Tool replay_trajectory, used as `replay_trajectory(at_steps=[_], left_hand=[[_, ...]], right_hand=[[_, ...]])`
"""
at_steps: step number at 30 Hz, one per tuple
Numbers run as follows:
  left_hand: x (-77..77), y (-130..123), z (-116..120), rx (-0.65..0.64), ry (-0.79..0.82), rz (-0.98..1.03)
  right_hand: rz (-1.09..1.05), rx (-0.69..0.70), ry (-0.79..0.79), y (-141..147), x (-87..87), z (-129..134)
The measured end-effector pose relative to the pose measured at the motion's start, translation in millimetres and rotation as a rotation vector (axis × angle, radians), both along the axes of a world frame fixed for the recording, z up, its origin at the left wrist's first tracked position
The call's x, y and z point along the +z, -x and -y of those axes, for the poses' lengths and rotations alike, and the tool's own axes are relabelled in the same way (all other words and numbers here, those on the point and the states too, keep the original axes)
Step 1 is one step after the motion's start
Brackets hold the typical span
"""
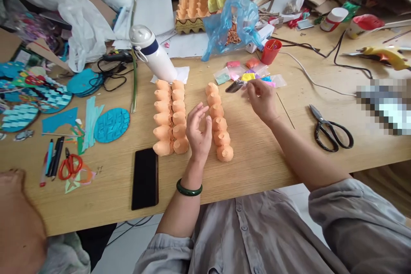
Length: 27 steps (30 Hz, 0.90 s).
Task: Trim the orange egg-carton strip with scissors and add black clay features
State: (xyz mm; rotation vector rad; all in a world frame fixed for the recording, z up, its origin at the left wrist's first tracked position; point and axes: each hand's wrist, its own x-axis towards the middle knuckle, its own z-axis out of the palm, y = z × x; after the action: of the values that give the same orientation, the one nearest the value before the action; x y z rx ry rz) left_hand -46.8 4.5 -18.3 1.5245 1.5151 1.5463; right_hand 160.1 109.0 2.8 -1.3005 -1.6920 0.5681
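My left hand (199, 132) is raised between orange egg-carton strips, its fingers curved and apart from the thumb, holding nothing. To its left stand two strips side by side, the outer strip (162, 119) and the inner strip (179, 115). A single strip (219, 123) of cups lies to its right. My right hand (263, 100) is closed in a pinch at the clear edge of a small plastic packet (235, 86) with dark contents. Around its fingertips lie more small packets, among them a yellow packet (248, 77) and a teal packet (222, 76).
Black scissors (330, 128) lie at right, below a yellow glue gun (383, 56). A red cup (271, 51) and blue plastic bag (236, 17) stand behind the packets. A white bottle (154, 51) and black phone (145, 179) are at left. Another person's arm (19, 218) rests at the left edge.
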Motion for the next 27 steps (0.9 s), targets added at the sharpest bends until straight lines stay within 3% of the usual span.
replay_trajectory(at_steps=[2, 5, 11, 14, 20, 27], left_hand=[[9.7, -3, 0, -0.002, -0.033, 0.033], [28.2, -9, -3, -0.067, 0.002, 0.030], [52.4, -20, -16, -0.295, 0.220, 0.055], [50.1, -28, -18, -0.259, 0.209, -0.006], [31.8, -33, -15, -0.016, 0.133, 0.087], [21.9, -29, -14, 0.018, 0.068, 0.070]], right_hand=[[-0.246, 0.187, 0.171, 3, 4.0, 11], [-0.453, 0.388, 0.385, 4, 4.9, 23], [-0.428, 0.470, 0.489, -1, 4.4, 33], [-0.431, 0.459, 0.501, 0, 6.4, 35], [-0.855, 0.530, 0.630, 9, -0.3, 35], [-0.832, 0.472, 0.667, 16, -5.4, 39]])
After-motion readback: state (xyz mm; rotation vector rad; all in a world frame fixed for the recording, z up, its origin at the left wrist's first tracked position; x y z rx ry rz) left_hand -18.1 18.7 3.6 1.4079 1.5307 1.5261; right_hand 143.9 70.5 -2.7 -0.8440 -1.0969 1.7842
